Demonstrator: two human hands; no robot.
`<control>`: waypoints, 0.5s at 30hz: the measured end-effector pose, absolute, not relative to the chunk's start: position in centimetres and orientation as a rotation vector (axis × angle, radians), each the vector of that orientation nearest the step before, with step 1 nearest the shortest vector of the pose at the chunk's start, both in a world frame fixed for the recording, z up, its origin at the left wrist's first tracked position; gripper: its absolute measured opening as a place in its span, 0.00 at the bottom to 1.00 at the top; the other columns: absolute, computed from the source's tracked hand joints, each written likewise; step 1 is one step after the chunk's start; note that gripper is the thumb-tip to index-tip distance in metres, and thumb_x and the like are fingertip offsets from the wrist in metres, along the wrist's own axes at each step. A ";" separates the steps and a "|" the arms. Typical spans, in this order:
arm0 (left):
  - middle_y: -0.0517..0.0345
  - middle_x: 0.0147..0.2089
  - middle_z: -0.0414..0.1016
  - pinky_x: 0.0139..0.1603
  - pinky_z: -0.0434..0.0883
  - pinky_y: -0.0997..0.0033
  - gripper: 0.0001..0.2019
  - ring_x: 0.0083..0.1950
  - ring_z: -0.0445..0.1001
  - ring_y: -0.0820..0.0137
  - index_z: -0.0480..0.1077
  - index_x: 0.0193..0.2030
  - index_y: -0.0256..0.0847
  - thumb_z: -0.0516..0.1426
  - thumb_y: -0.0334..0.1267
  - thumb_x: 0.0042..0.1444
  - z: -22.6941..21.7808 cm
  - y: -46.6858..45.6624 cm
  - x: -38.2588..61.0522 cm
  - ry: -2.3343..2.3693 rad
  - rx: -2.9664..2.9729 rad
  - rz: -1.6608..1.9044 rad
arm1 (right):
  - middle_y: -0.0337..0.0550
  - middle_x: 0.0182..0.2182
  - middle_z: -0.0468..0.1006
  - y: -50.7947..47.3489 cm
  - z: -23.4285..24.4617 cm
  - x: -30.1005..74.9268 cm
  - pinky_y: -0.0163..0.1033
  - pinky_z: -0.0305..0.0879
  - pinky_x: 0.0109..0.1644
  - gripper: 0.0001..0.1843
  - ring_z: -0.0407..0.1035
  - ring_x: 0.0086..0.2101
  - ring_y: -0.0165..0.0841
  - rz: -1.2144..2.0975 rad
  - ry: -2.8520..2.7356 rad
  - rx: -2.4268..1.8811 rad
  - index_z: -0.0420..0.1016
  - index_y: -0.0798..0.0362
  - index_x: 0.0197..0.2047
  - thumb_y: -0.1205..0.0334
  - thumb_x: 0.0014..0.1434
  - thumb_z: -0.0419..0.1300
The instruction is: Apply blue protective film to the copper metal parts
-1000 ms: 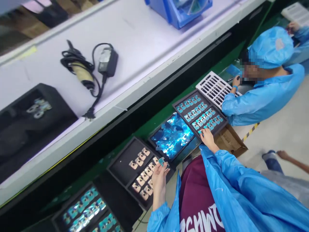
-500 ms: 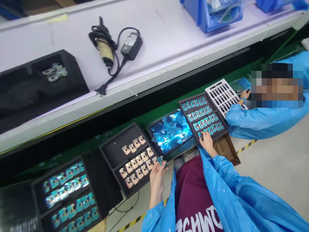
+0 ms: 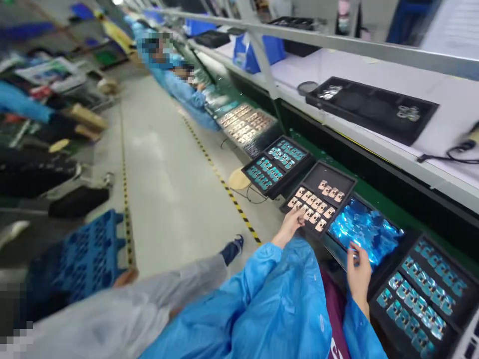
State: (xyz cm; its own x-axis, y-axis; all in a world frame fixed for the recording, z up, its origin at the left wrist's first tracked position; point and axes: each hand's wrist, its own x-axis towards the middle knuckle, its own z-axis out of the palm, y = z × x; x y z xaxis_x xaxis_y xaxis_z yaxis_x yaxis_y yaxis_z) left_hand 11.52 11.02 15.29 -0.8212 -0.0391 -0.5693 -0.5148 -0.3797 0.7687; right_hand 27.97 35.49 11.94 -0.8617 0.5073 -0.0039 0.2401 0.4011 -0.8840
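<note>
My left hand [image 3: 291,225] is at the near edge of a black tray [image 3: 318,173] of copper-coloured circuit boards [image 3: 311,198]. Its fingertips are pinched together over the front row, and what lies between them is too small to make out. My right hand [image 3: 359,273] is raised at the near side of a tray heaped with crumpled, shiny blue film [image 3: 364,227]. Its thumb and forefinger come together; anything between them is hidden against the blue. To the right of that hand lies a black tray [image 3: 402,269] with rows of teal-covered boards [image 3: 415,294].
Another black tray of teal boards [image 3: 275,162] and a stack with copper-coloured boards [image 3: 247,122] stand farther left. A shelf [image 3: 377,65] runs above, carrying a black tray [image 3: 374,107]. A person's grey-trousered leg [image 3: 179,279] extends into the aisle behind me. Co-workers sit along the line.
My view has swung left along the line. My right hand has left the teal-board tray for the blue film. My left hand, which held a teal board, is now over the copper-coloured boards.
</note>
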 end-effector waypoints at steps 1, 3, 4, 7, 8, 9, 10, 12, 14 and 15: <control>0.67 0.26 0.67 0.30 0.68 0.72 0.29 0.25 0.66 0.76 0.67 0.34 0.42 0.79 0.50 0.36 15.1 9.4 10.4 1.563 -0.771 2.305 | 0.56 0.50 0.85 33.8 12.6 26.1 0.45 0.74 0.44 0.24 0.78 0.45 0.44 1.536 -2.449 -0.555 0.82 0.52 0.54 0.42 0.72 0.57; 0.69 0.26 0.63 0.29 0.66 0.73 0.31 0.24 0.63 0.77 0.64 0.34 0.44 0.78 0.55 0.40 14.7 5.6 8.0 1.645 -0.838 2.349 | 0.55 0.49 0.86 30.1 13.3 21.9 0.47 0.75 0.47 0.24 0.79 0.46 0.45 1.742 -2.548 -0.364 0.83 0.51 0.51 0.41 0.71 0.57; 0.70 0.25 0.62 0.29 0.65 0.73 0.30 0.24 0.62 0.77 0.62 0.34 0.44 0.76 0.56 0.44 14.4 3.6 6.7 1.707 -0.875 2.353 | 0.55 0.49 0.86 28.1 13.3 19.6 0.47 0.75 0.49 0.24 0.79 0.47 0.45 1.846 -2.583 -0.285 0.83 0.51 0.51 0.42 0.71 0.57; 0.71 0.24 0.56 0.30 0.65 0.72 0.22 0.25 0.61 0.74 0.63 0.37 0.45 0.68 0.56 0.58 13.5 -3.2 1.7 1.963 -0.974 2.278 | 0.54 0.50 0.87 21.5 11.9 12.1 0.47 0.77 0.51 0.22 0.81 0.47 0.44 2.084 -2.653 -0.144 0.82 0.51 0.52 0.43 0.70 0.58; 0.70 0.24 0.57 0.31 0.66 0.71 0.18 0.25 0.62 0.73 0.65 0.38 0.44 0.65 0.54 0.63 13.1 -5.5 -0.2 2.065 -0.993 2.222 | 0.53 0.50 0.87 19.1 11.0 9.5 0.46 0.78 0.50 0.22 0.82 0.46 0.43 2.114 -2.675 -0.148 0.81 0.51 0.53 0.44 0.69 0.58; 0.68 0.25 0.59 0.33 0.68 0.70 0.15 0.27 0.64 0.71 0.68 0.40 0.43 0.62 0.51 0.66 12.8 -7.9 -2.3 2.171 -1.003 2.150 | 0.52 0.49 0.87 16.6 10.1 6.9 0.44 0.79 0.49 0.22 0.83 0.45 0.42 2.122 -2.698 -0.178 0.79 0.52 0.55 0.44 0.69 0.58; 0.64 0.27 0.63 0.37 0.70 0.68 0.12 0.31 0.68 0.68 0.70 0.42 0.42 0.59 0.48 0.69 12.4 -10.3 -4.4 2.275 -1.000 2.066 | 0.52 0.48 0.87 14.1 9.0 4.3 0.43 0.79 0.48 0.23 0.83 0.45 0.41 2.119 -2.723 -0.232 0.77 0.53 0.56 0.45 0.70 0.58; 0.54 0.36 0.74 0.49 0.73 0.63 0.09 0.43 0.75 0.62 0.73 0.45 0.40 0.55 0.41 0.71 11.7 -14.9 -8.8 2.467 -0.961 1.875 | 0.52 0.47 0.87 9.4 6.9 -0.3 0.41 0.79 0.47 0.24 0.83 0.45 0.40 2.065 -2.775 -0.393 0.74 0.54 0.58 0.45 0.69 0.59; 0.43 0.50 0.79 0.62 0.69 0.59 0.09 0.59 0.75 0.56 0.74 0.47 0.39 0.53 0.36 0.71 10.8 -19.0 -13.1 2.608 -0.887 1.678 | 0.51 0.45 0.87 5.6 5.2 -3.9 0.41 0.78 0.48 0.24 0.83 0.44 0.40 1.967 -2.821 -0.578 0.72 0.54 0.57 0.45 0.68 0.62; 0.39 0.56 0.78 0.67 0.66 0.57 0.10 0.65 0.72 0.54 0.74 0.49 0.38 0.52 0.34 0.70 10.3 -20.7 -15.1 2.654 -0.842 1.582 | 0.51 0.43 0.87 4.1 4.5 -5.3 0.42 0.78 0.48 0.24 0.83 0.43 0.41 1.912 -2.842 -0.668 0.72 0.53 0.56 0.45 0.66 0.65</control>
